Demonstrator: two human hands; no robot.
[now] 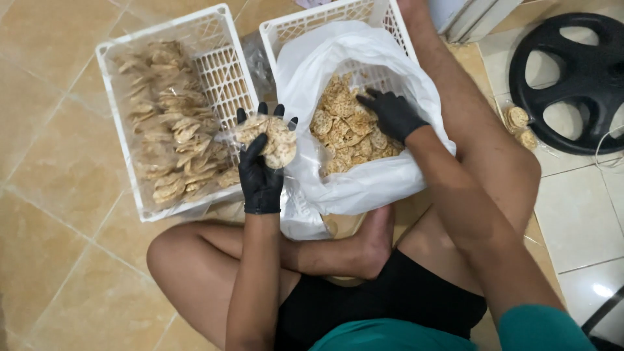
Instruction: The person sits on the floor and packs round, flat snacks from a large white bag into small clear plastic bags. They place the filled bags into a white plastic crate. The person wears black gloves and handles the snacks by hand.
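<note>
Your left hand [260,172] grips a small clear bag of crackers [268,138], fingers curled around it. Your right hand [392,114] rests half-open on loose crackers [344,133] inside the white plastic bag [364,185].

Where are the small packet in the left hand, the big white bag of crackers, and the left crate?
small packet of crackers [273,140], head view, on the round crackers showing above the thumb.
big white bag [354,188], head view, on its bare lower side.
left crate [218,71], head view, on its bare lattice bottom.
</note>
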